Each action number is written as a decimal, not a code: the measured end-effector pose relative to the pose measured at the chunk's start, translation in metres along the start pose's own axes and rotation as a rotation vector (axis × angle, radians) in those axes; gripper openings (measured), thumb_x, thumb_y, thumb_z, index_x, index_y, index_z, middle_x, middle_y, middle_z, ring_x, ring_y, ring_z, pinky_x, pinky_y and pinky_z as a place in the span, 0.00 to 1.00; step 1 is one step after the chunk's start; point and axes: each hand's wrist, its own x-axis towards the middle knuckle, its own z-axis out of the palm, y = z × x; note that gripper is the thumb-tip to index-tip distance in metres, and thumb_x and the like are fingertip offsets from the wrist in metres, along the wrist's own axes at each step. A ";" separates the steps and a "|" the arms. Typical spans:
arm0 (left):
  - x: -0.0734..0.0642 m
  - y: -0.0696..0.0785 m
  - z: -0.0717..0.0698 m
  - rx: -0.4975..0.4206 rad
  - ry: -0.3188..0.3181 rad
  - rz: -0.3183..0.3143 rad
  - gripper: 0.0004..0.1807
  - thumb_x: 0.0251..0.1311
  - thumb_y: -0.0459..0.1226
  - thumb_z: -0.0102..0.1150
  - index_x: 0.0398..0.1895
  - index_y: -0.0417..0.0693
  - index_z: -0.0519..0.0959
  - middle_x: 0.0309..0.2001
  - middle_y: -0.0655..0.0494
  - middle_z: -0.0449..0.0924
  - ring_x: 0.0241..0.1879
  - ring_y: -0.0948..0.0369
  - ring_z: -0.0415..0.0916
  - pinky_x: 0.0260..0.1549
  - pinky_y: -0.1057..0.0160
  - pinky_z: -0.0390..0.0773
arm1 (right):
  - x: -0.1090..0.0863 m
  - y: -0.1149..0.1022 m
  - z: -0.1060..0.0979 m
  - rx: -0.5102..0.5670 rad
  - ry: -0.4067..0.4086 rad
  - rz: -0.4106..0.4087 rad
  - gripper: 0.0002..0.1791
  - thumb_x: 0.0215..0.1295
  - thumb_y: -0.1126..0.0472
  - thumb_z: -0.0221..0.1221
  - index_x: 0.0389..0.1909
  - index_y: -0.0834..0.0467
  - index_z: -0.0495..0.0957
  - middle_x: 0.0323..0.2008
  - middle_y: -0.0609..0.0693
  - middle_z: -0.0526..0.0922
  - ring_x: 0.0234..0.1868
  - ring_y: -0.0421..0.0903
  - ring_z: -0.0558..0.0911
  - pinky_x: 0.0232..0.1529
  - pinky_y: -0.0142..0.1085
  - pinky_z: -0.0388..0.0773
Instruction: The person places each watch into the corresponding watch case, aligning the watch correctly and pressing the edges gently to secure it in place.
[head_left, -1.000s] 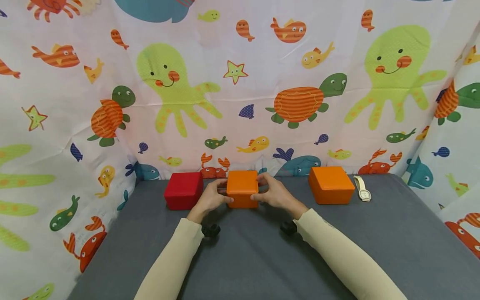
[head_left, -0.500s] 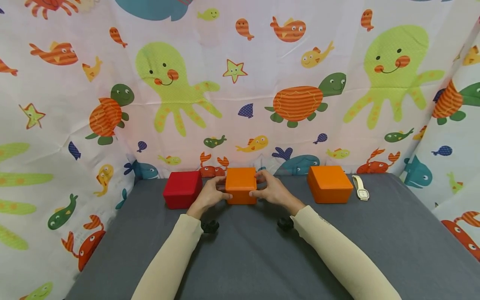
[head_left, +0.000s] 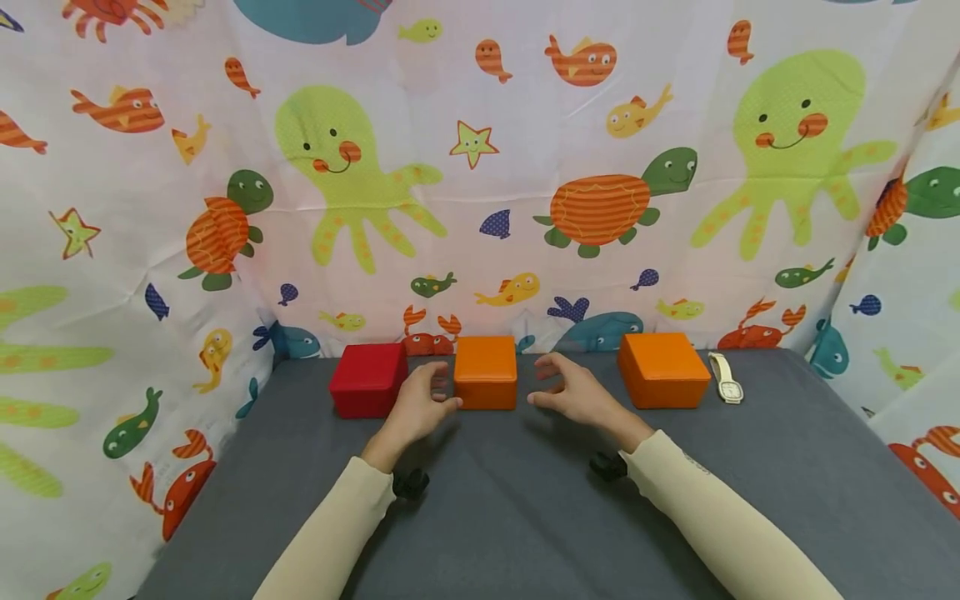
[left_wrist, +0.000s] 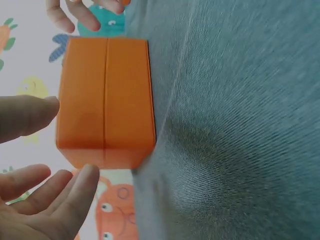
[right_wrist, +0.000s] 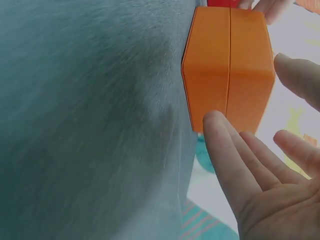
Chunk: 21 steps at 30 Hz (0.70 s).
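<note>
A small orange box with a closed lid stands on the grey table near its back edge, between my two hands. My left hand is at its left side, fingers relaxed and spread, thumb tip close to the front left corner. On the other side my right hand stands a short gap away from the box, fingers apart and holding nothing. In the left wrist view the orange box shows its lid seam, with loose fingers around it. The right wrist view has the same orange box beyond my open fingers.
A red box stands just left of my left hand. To the right is a larger orange box, with a cream wristwatch lying beside it. A patterned sea-animal curtain hangs behind the grey table.
Both hands have let go of the small orange box. The right hand has drawn away to the right, and the left has eased back to the left. The box stays in place.
</note>
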 end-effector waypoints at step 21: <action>-0.001 0.065 0.073 -0.061 -0.091 0.221 0.29 0.56 0.35 0.67 0.61 0.38 0.70 0.51 0.42 0.73 0.45 0.52 0.78 0.46 0.63 0.79 | -0.070 0.029 -0.051 -0.062 0.166 -0.096 0.29 0.59 0.49 0.66 0.57 0.58 0.70 0.54 0.58 0.77 0.43 0.52 0.83 0.41 0.44 0.81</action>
